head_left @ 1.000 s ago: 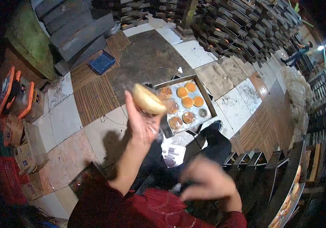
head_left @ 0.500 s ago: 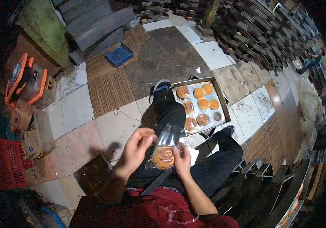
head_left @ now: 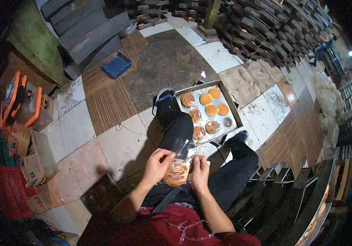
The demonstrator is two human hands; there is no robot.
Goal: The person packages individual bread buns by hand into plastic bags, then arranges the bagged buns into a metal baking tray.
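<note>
Between my hands, above my lap, is a clear printed plastic bag (head_left: 177,173) with a round bun inside. My left hand (head_left: 158,166) pinches the bag's left side near its upper part. On the other side my right hand (head_left: 200,171) grips its right edge with closed fingers. The bag's clear top end points away from me, toward the tray. In front of my knees lies a metal tray (head_left: 202,138) with several round buns. Bare golden buns (head_left: 211,110) sit in its middle and right, while bagged buns (head_left: 188,99) line the left and near side.
Stacked dark trays (head_left: 262,35) rise at the back right, and more trays (head_left: 282,192) stand close on my right. A blue basket (head_left: 116,65) lies ahead on the floor. Orange-lidded boxes (head_left: 36,107), cartons (head_left: 32,169) and a red crate (head_left: 10,190) are left. A person (head_left: 323,47) is far right.
My left hand, open beside the bag before, has come in and now pinches it. The bag has turned more upright between both hands. My view has shifted slightly.
</note>
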